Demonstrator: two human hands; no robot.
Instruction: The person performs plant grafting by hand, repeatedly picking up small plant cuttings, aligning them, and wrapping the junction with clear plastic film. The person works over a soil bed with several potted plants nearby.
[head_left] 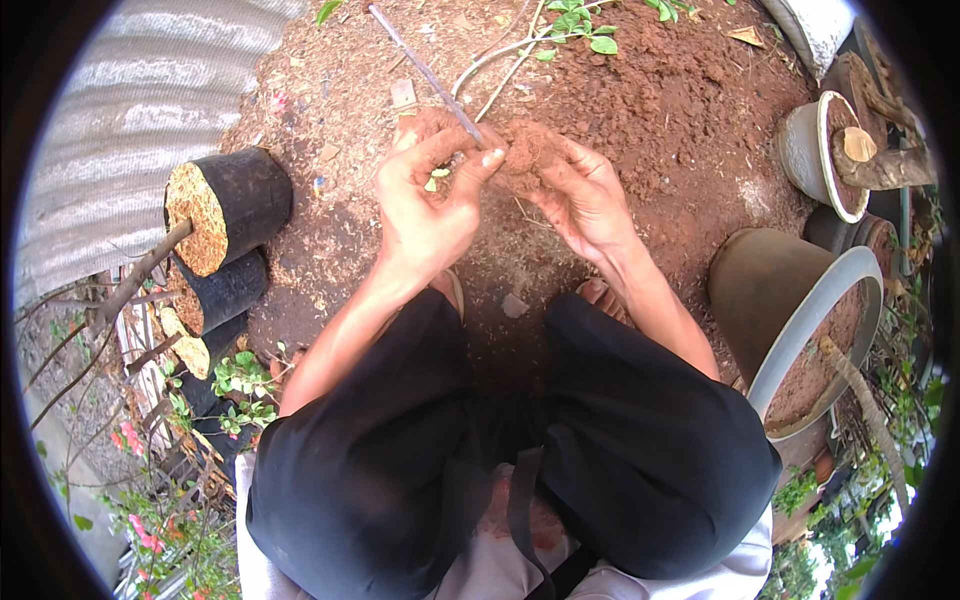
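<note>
Outdr soil gnd (690,130) | L fingers (432,152) pinching thin stem (414,60) | R fingers (568,180) pinching soil clump (526,150)

At your left hand (430,205) the lower end of the grey stem (425,72) is hidden, and right of that stem the top edge crops a leafy branch (603,45).

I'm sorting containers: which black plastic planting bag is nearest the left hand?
The topmost black cylindrical plastic bag in view; the other black bags sit lower, farther from the person's left hand.
</note>
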